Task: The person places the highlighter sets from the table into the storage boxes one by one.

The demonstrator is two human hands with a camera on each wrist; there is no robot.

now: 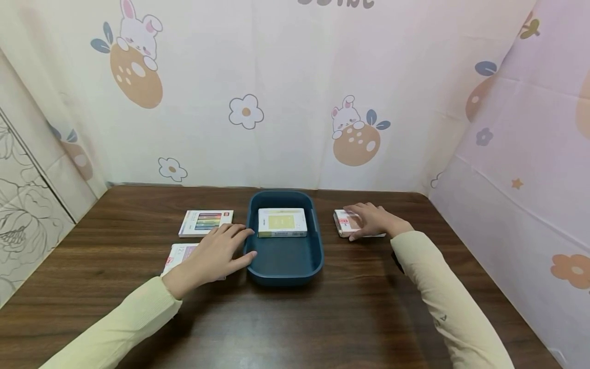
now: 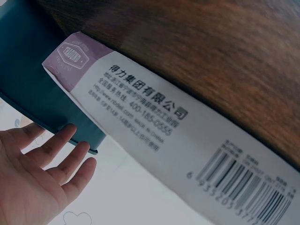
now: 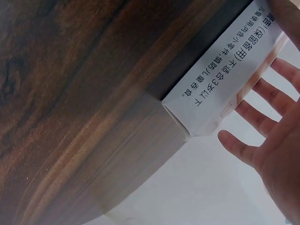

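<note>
In the head view, the left grip (image 1: 214,256) is resting with loose, uncurled fingers at the left rim of a blue tray (image 1: 286,280); whether it is touching is hard to tell. That hand is covering much of a purple-and-white box (image 1: 177,254) on the surface (image 1: 286,328), while a striped box (image 1: 206,224) is lying just beyond it. A yellow-and-white box (image 1: 282,222) is occupying the tray's far half. Right of the tray, the right grip (image 1: 375,220) is lying spread over a white box (image 1: 343,223), hiding most of its top, and a printed curtain (image 1: 290,143) is hanging behind everything. In the left wrist view, the purple-and-white box is standing in the way, blocking part of the tray. In the right wrist view, the uncurled fingers are showing behind the white box, which is lying on the surface
</note>
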